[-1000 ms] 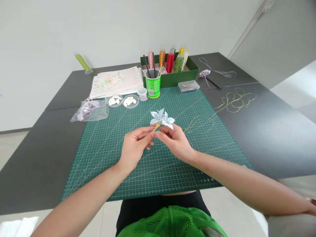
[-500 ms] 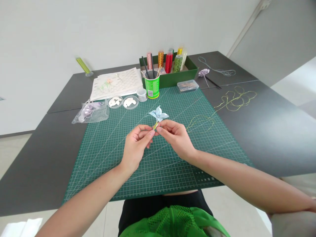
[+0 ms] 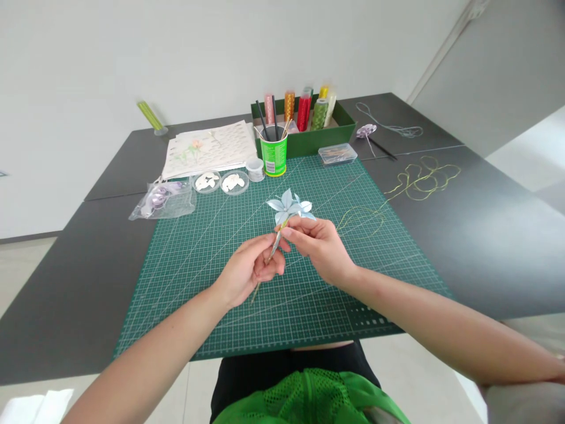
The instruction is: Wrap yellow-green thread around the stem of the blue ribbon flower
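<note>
Two pale blue artificial flowers stand close together on one stem above the middle of the mat. My right hand pinches the stem just below the petals, where yellow-green thread shows. Lower down, my left hand has its thumb and fingers closed around the stem, whose thin tail sticks out beneath that hand. A loose yellow-green thread lies on the mat to the right of my right hand. Part of the stem is hidden by my fingers.
A green cutting mat covers the table's middle. Behind are a green can with sticks, a thread-spool box, a clear case and dishes of white pieces. A plastic bag lies left, a purple flower right.
The flowers have tilted and turned, so a second bloom now shows on the right. My left hand has slid lower along the stem, and more of the stem is visible.
</note>
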The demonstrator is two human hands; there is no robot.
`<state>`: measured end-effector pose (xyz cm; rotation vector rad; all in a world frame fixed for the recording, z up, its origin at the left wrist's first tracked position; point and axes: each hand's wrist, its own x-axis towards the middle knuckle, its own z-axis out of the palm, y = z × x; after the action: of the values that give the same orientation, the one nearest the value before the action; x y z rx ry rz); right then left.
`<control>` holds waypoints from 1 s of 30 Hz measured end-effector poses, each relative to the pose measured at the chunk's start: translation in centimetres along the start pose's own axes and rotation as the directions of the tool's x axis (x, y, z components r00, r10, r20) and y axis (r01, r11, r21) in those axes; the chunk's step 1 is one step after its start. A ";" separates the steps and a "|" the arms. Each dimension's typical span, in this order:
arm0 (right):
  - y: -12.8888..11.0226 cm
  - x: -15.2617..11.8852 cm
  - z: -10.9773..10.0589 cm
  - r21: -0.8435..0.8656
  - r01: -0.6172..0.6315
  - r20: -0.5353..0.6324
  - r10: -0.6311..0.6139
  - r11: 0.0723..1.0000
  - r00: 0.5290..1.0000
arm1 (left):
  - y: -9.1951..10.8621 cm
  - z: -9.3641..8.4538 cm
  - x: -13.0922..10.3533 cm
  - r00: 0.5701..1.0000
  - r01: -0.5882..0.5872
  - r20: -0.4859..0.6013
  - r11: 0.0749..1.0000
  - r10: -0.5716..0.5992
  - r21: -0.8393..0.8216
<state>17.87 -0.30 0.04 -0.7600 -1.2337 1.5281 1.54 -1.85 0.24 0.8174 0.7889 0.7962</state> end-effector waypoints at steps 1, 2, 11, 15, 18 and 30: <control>-0.2 0.0 0.0 0.017 -0.008 0.005 0.008 1.000 1.000 | -0.1 0.0 0.0 1.000 -0.002 0.003 0.999 0.002 -0.034; -0.3 0.1 0.1 0.029 -0.016 0.003 0.016 0.999 1.000 | -0.2 0.0 0.0 1.000 -0.013 -0.001 0.998 0.013 -0.056; -0.1 0.0 -0.2 0.028 -0.054 -0.092 0.056 0.998 0.994 | -0.9 0.2 0.3 0.991 -0.117 -0.059 0.993 0.116 -0.017; 0.0 0.0 -0.2 0.000 -0.035 -0.082 0.035 0.999 0.996 | -0.8 0.4 0.3 0.986 -0.150 -0.076 0.989 0.150 -0.002; 0.0 0.0 -0.2 -0.010 -0.028 -0.078 0.027 1.000 0.997 | -0.8 0.5 0.2 0.983 -0.167 -0.082 0.986 0.167 0.007; 0.0 0.1 -0.3 -0.028 -0.036 -0.096 0.033 0.999 0.995 | -0.7 0.1 0.2 0.984 -0.143 -0.099 0.989 0.147 0.048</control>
<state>18.09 -0.16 -0.01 -0.8686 -1.1800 1.4863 1.93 -2.01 -0.43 0.8829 0.8459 0.9602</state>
